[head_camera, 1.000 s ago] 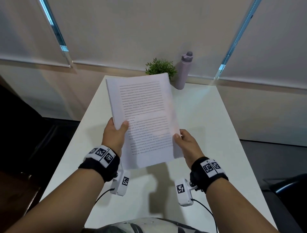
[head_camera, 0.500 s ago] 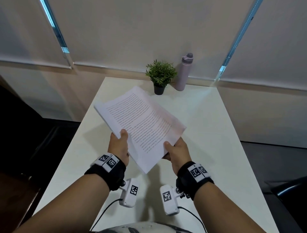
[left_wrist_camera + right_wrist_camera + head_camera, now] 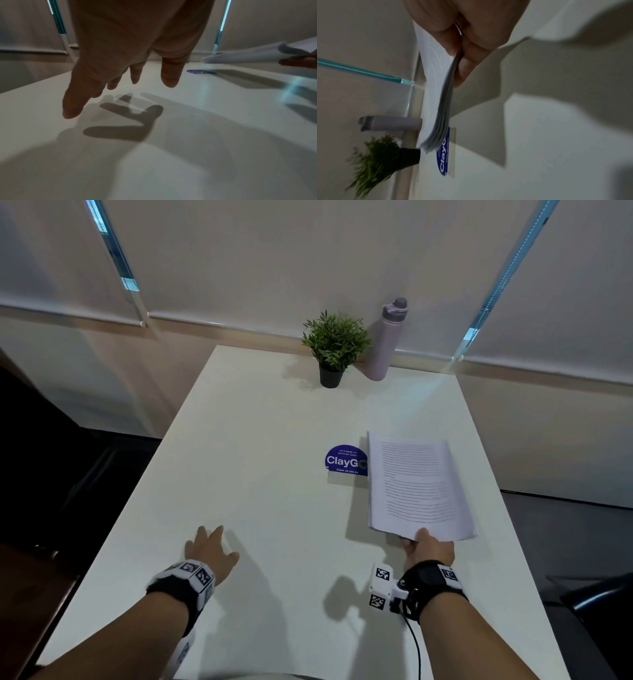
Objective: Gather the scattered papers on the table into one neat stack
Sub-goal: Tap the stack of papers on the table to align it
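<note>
A stack of printed white papers (image 3: 416, 486) hangs just above the right side of the white table (image 3: 260, 474), casting a shadow. My right hand (image 3: 423, 542) pinches its near edge, thumb on top and fingers underneath; the right wrist view shows the paper stack (image 3: 436, 94) edge-on in that grip. My left hand (image 3: 209, 546) hovers low over the table's near left with fingers spread and straight, holding nothing. The left wrist view shows the left hand (image 3: 120, 83) above its own shadow, with the paper stack (image 3: 248, 55) at far right.
A round blue sticker (image 3: 346, 461) lies on the table, its right edge hidden under the stack. A small potted plant (image 3: 334, 350) and a lilac bottle (image 3: 385, 340) stand at the far edge. Dark floor and a chair lie beyond the table's sides.
The left hand has let go of the stack and dropped to the near left of the table. The right hand alone has carried the stack right and down, close to the tabletop.
</note>
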Motion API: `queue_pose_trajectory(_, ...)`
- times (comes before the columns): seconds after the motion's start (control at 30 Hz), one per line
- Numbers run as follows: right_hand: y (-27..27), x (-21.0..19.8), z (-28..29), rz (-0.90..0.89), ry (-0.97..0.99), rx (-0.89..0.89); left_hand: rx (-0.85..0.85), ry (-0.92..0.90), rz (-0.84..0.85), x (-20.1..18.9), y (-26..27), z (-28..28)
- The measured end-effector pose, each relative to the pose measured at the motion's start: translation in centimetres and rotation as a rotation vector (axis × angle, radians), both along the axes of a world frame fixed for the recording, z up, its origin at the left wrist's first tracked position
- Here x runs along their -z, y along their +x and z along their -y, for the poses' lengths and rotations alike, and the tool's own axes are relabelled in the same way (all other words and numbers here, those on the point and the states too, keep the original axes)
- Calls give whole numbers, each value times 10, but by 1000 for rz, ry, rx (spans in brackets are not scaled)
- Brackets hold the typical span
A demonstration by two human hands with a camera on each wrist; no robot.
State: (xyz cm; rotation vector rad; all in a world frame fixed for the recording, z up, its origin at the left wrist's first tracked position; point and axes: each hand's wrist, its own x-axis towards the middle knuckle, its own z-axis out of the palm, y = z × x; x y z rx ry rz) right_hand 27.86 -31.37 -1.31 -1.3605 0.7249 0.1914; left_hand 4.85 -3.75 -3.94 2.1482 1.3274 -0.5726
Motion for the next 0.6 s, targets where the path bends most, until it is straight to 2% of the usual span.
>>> queue_pose_trajectory(0.07,13,6,2,-32,-14,18,13,-14,-54,5,-4,-1)
queue_pose_trajectory(0.17,30,11,-3,-98,-56,-99,16,-22,-80,10,-6,-4)
queue_pose_trajectory(0.33,49,2,-28,-77,-16,-5,21,-11,-80,13,-5,-5)
queue_pose_trajectory(0.37,54,-1,-32,-83,-87,-51,19,-8,-74,14,-5,-5)
queue_pose_trajectory(0.43,64,-8,-37,-121,-85,-140,11,-7,-67,15,-6,-5)
queue_pose_trajectory(0.47,64,-5,-40,-128,-333,-308,11,-6,-65,15,-6,-5)
queue_pose_trajectory(0.5,68,-4,-40,-104,-462,-409,13,-6,-67,16,-6,-5)
queue_pose_trajectory(0.6,60,-20,-40,-74,-443,-436,11,-12,-65,16,-7,-6)
